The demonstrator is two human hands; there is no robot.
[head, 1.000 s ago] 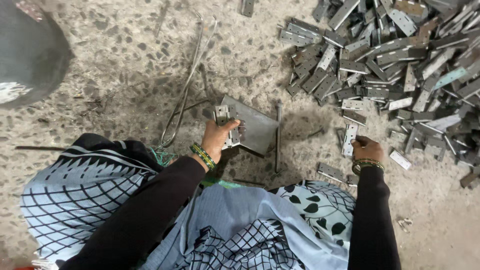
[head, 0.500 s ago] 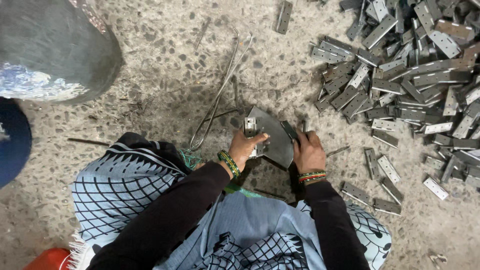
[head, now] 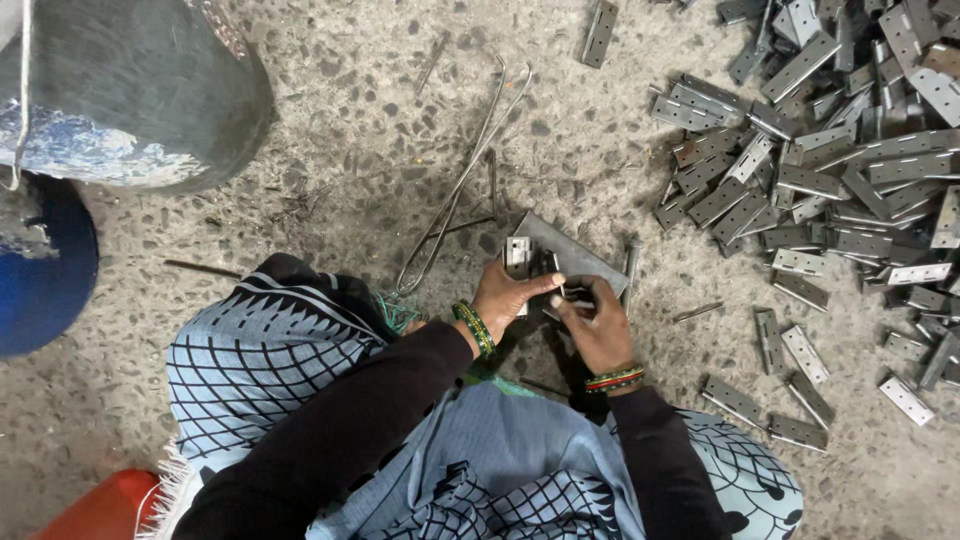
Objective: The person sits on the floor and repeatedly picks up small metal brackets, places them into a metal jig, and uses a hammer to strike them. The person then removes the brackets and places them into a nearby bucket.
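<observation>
A person sits on a speckled stone floor [head: 350, 130], both hands meeting at the centre of the frame over a flat grey metal plate [head: 575, 255] that lies tilted on the ground. The left hand [head: 505, 295], green bangles at its wrist, has its fingers curled closed around a small metal hinge [head: 517, 258] held upright at the plate's left edge. The right hand [head: 595, 320], red and green bangles at its wrist, touches the left, its fingers bent inward and pinched on something too small to make out. A heap of hinges [head: 830, 150] fills the upper right of the frame, with stray ones scattered down the right side. A bent wire rod [head: 460, 185] lies just above the hands. A dark drum [head: 130, 90] stands at upper left, a blue tub [head: 45, 265] below it, and a red object [head: 100, 505] shows at lower left
</observation>
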